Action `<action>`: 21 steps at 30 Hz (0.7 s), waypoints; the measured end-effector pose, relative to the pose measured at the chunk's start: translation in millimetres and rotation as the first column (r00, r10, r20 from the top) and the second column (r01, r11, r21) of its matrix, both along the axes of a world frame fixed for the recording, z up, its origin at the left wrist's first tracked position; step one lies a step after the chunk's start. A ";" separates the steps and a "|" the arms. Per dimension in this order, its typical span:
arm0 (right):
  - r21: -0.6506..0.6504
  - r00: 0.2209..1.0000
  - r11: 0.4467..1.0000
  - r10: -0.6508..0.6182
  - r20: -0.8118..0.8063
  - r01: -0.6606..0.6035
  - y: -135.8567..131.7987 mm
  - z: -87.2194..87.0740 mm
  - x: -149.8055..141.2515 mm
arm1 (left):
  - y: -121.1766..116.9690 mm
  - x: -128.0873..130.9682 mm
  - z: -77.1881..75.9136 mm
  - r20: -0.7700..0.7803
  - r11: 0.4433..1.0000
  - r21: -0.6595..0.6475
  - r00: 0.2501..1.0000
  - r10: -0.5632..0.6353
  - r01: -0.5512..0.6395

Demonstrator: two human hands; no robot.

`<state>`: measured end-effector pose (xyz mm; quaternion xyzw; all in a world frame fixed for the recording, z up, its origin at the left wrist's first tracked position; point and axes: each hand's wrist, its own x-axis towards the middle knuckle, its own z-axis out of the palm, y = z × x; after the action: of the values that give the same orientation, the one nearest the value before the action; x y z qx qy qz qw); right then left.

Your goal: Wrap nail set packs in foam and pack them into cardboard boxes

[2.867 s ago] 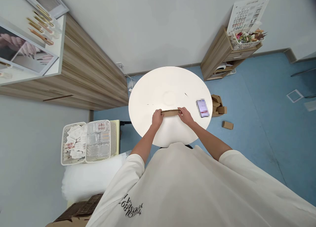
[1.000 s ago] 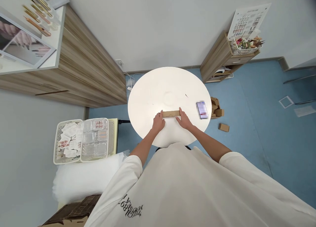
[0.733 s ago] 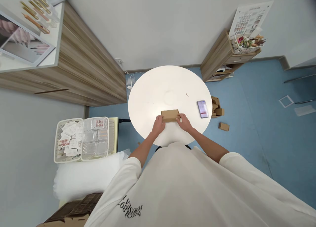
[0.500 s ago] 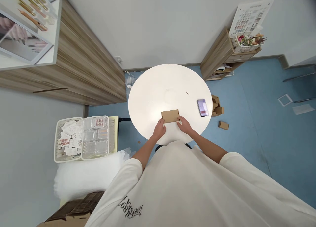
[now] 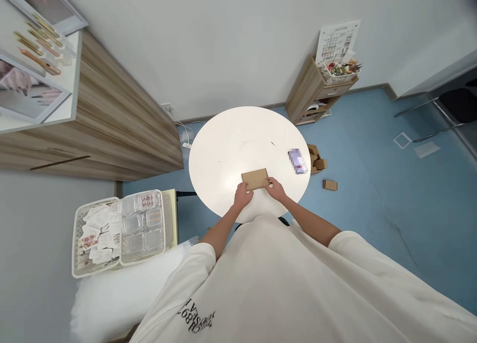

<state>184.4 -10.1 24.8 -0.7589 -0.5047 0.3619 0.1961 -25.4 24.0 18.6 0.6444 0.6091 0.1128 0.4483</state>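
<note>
A small flat brown cardboard box (image 5: 255, 178) is at the near side of the round white table (image 5: 223, 139), its lid down. My left hand (image 5: 243, 196) grips its near left corner, with the fingers on the edge and the thumb toward the middle. At the near right corner, my right hand (image 5: 275, 189) holds the box with its fingers closed on the edge. Whether the box rests on the tabletop or is slightly raised, I cannot tell. A purple, pixelated item (image 5: 297, 161) lies to the right of the box.
On the left, white baskets (image 5: 116, 263) hold cards and clear plastic cases beside white wrapping (image 5: 122, 291). Right of the table are a carton of small boxes (image 5: 317, 164) and a loose box (image 5: 330, 185) on the floor. Wooden cabinets (image 5: 122, 109) stand behind.
The camera view has shifted and turned a little, so the surroundings appear displaced. Both hands keep their hold on the box, which appears slightly more tilted.
</note>
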 end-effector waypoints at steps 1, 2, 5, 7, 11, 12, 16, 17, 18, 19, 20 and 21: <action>0.008 1.000 1.000 -0.014 -0.003 0.014 -1.9 3.0 0.9 | -0.4 1.4 2.2 0.009 1.000 0.011 1.000 -0.010 0.010; 0.017 1.000 0.999 -0.029 -0.009 0.029 -3.8 6.0 2.4 | -0.7 3.2 4.6 0.019 1.000 0.025 1.000 -0.018 0.018; 0.062 0.997 0.996 -0.069 -0.039 0.071 -8.1 13.2 9.1 | -0.6 10.9 13.9 0.037 0.998 0.053 0.999 -0.025 0.023; 0.096 0.995 0.991 -0.086 -0.059 0.091 -9.6 16.2 14.6 | -0.3 18.2 21.3 0.041 0.998 0.062 0.999 -0.021 0.019; 0.165 0.990 0.980 -0.091 -0.104 0.107 -9.6 19.1 29.4 | -0.6 38.6 34.4 0.029 0.996 0.084 1.000 0.000 -0.003; 0.182 0.990 0.977 -0.089 -0.114 0.109 -9.5 19.5 34.8 | -1.1 45.4 36.7 0.024 0.996 0.087 1.000 0.004 -0.006; 0.232 0.988 0.965 -0.098 -0.118 0.124 -13.2 21.4 68.6 | -5.5 82.9 42.3 0.031 0.995 0.102 1.000 -0.003 -0.001; 0.238 0.988 0.963 -0.105 -0.116 0.130 -15.5 22.3 80.4 | -7.2 95.3 43.3 0.033 0.994 0.108 0.999 -0.007 0.003; 0.242 0.987 0.960 -0.114 -0.114 0.139 -18.2 23.4 93.3 | -9.0 109.0 44.3 0.034 0.993 0.114 0.999 -0.014 0.010; 0.246 0.986 0.958 -0.124 -0.112 0.148 -21.4 24.9 107.2 | -11.1 123.8 45.2 0.037 0.993 0.119 0.999 -0.024 0.020; 0.249 0.985 0.955 -0.135 -0.110 0.159 -25.1 26.5 122.0 | -13.3 139.5 46.2 0.040 0.992 0.124 0.998 -0.037 0.032; 0.254 0.983 0.952 -0.149 -0.106 0.171 -29.3 28.3 137.2 | -15.7 156.0 47.0 0.045 0.991 0.127 0.998 -0.052 0.046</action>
<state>321.6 -39.4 53.2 -0.7484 -0.4760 0.3073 0.3448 130.6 8.3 65.6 0.6832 0.5739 0.1557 0.4238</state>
